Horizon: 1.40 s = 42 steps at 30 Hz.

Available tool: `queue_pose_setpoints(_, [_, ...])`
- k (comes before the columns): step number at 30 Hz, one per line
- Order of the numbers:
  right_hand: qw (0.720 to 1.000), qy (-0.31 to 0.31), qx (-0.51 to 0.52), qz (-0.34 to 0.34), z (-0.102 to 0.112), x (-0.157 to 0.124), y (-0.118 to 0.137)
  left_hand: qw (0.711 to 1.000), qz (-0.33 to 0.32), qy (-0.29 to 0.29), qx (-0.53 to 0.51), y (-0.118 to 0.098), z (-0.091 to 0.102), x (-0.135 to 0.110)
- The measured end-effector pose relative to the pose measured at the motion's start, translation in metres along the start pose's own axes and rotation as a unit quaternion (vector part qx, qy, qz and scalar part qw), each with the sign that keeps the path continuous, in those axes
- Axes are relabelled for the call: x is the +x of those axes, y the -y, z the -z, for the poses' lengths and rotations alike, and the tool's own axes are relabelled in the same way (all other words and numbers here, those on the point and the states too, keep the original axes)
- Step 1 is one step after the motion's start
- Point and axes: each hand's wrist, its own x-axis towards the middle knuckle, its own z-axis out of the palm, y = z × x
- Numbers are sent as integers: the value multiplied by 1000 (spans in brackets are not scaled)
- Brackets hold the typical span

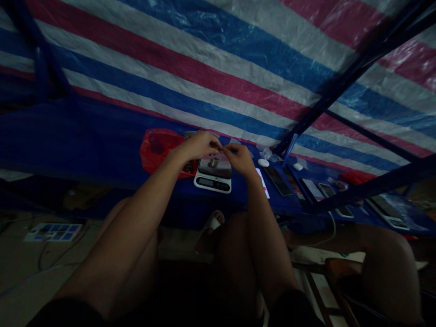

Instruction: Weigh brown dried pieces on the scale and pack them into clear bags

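Observation:
My left hand (199,144) and my right hand (240,158) meet above a small white digital scale (213,180) on a blue-covered surface. Both hands have fingers pinched together around something tiny between them that I cannot make out in the dim light. A small metal object (214,161) stands on the scale's plate just below my fingertips. Behind my left hand lies a red plastic bag (156,150).
Several phones (277,180) lie in a row to the right of the scale, with a small white round object (263,162) near them. A striped tarp (218,68) hangs behind. A power strip (52,231) lies on the floor at left. Another person's knee (384,259) is at right.

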Motion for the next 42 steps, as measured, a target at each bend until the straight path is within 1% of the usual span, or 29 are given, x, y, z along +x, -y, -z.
queue_pose_setpoints(3, [1000, 2, -8, -11, 2, -1, -3, 999, -22, 9, 49, 1, -6, 5])
queue_pose_setpoints(6, [1000, 5, -9, -13, 4, -2, -4, 997, -31, 25, 69, 1, -8, 6])
queue_pose_setpoints(13, [1000, 6, -5, -20, 4, -2, -3, 997, -27, 32, 66, -5, -8, 5])
queue_pose_setpoints(17, [1000, 3, -8, -23, 5, -3, -3, 998, -19, 11, 63, -8, -7, 3])
queue_pose_setpoints(20, [1000, 4, -9, -20, 5, -3, -3, 997, -17, 6, 68, -9, -7, 3])
queue_pose_setpoints(25, [1000, 2, -10, -20, 3, -2, -2, 995, -29, 24, 96, -7, -7, 4])
queue_pose_setpoints(32, [1000, -3, -10, -11, 5, -2, -4, 994, -38, 39, 93, -8, -6, 4])
queue_pose_setpoints(35, [1000, -5, -10, -6, 7, -3, -3, 996, -32, 29, 80, -11, -5, 3])
queue_pose_setpoints(37, [1000, -7, -3, -3, 8, -4, -1, 998, -26, 10, 62, -13, -5, 2])
queue_pose_setpoints(40, [1000, -11, 7, 5, 13, -7, 6, 1000, -13, -21, 18, -17, -6, 1])
queue_pose_setpoints(42, [1000, -4, 0, 5, 17, -10, 13, 999, -8, -32, -12, -16, -8, 1])
